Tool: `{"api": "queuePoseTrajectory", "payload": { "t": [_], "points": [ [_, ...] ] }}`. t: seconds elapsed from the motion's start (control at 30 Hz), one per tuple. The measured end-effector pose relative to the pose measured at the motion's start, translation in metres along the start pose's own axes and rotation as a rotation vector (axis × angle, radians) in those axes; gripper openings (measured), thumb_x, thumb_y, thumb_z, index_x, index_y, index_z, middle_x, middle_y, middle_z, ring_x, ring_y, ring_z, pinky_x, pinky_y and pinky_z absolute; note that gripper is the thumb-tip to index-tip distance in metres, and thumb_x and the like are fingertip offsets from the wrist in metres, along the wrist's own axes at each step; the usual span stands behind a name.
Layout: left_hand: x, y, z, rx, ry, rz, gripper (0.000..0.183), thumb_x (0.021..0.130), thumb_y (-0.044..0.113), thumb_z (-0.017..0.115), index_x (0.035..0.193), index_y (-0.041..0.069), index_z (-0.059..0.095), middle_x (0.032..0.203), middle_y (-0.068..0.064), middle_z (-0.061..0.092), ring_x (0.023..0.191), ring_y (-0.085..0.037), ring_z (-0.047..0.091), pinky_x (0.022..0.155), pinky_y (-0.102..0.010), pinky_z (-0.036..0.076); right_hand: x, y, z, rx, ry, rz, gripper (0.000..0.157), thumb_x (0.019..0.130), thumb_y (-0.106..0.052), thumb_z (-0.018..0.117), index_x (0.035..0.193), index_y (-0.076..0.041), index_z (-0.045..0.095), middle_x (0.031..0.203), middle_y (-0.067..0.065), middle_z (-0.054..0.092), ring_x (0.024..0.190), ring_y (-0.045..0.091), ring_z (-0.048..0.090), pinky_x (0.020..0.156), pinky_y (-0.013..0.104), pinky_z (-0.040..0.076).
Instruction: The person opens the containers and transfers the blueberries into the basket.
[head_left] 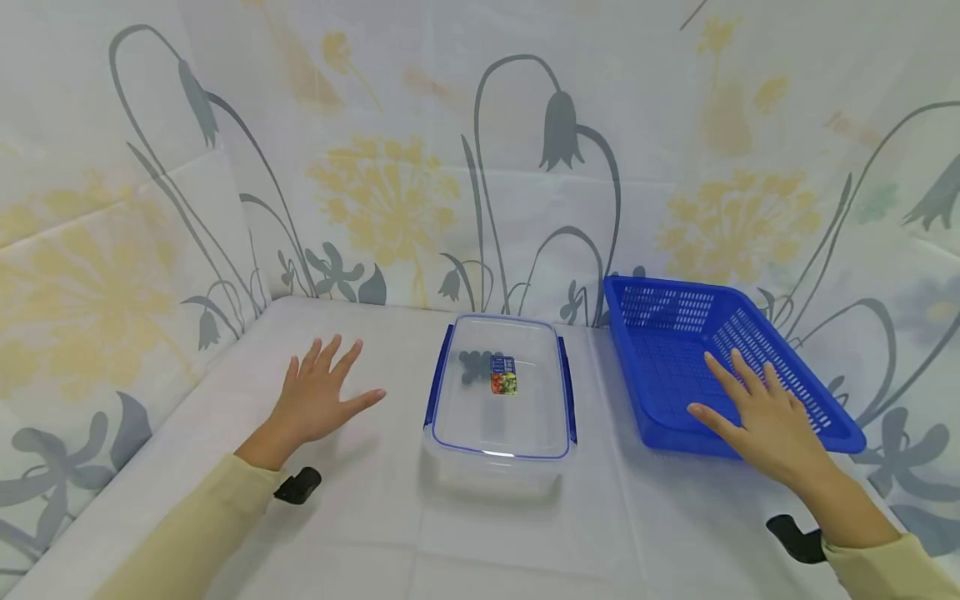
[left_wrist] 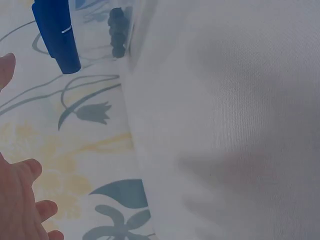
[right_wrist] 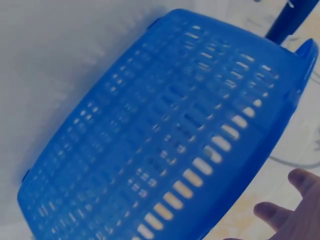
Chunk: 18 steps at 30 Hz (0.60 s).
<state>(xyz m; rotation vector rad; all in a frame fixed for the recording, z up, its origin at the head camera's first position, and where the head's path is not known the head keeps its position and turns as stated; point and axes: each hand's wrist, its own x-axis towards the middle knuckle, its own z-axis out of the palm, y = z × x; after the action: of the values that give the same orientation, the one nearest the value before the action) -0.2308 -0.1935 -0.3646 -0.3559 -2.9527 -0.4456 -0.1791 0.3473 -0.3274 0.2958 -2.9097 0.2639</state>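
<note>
A clear plastic food container [head_left: 480,433] with a lid edged in blue and blue side clips stands mid-table, a small label on its top. Dark round shapes [left_wrist: 118,32] show through its wall in the left wrist view. My left hand [head_left: 318,396] hovers to the container's left, fingers spread, touching nothing. On the right stands a blue perforated plastic basket [head_left: 645,383], which looks bare inside. My right hand [head_left: 772,421] is held over the basket's near right side with fingers spread, gripping nothing; in the right wrist view its fingertips [right_wrist: 272,215] lie apart from the basket wall.
A white cloth [head_left: 360,508] covers the table. Behind and at both sides hangs a pale curtain [head_left: 420,208] printed with grey and yellow flowers. Black straps [head_left: 298,486] show at both wrists, below the cream sleeves.
</note>
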Motion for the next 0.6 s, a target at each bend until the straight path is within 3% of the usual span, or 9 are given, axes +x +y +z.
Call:
{"api": "queuePoseTrajectory", "payload": {
  "t": [0.3, 0.6],
  "points": [
    [0.002, 0.013, 0.007, -0.12, 0.054, 0.026, 0.087, 0.086, 0.06, 0.051, 0.147, 0.005, 0.023, 0.148, -0.026, 0.02, 0.134, -0.047, 0.011, 0.103, -0.065, 0.016, 0.004, -0.022, 0.007, 0.124, 0.034, -0.028, 0.071, 0.095, -0.044, 0.047, 0.151, -0.019, 0.01, 0.151, 0.023, 0.006, 0.129, 0.057, -0.003, 0.088, 0.08, 0.005],
    [0.006, 0.022, 0.009, -0.251, 0.023, 0.043, 0.091, 0.083, 0.062, 0.055, 0.149, 0.01, 0.02, 0.148, -0.022, 0.021, 0.134, -0.041, 0.018, 0.1, -0.064, 0.025, 0.011, -0.039, 0.012, 0.234, 0.021, -0.024, 0.073, 0.094, -0.044, 0.048, 0.151, -0.018, 0.01, 0.152, 0.022, 0.005, 0.134, 0.048, -0.008, 0.091, 0.077, -0.001]
  ]
}}
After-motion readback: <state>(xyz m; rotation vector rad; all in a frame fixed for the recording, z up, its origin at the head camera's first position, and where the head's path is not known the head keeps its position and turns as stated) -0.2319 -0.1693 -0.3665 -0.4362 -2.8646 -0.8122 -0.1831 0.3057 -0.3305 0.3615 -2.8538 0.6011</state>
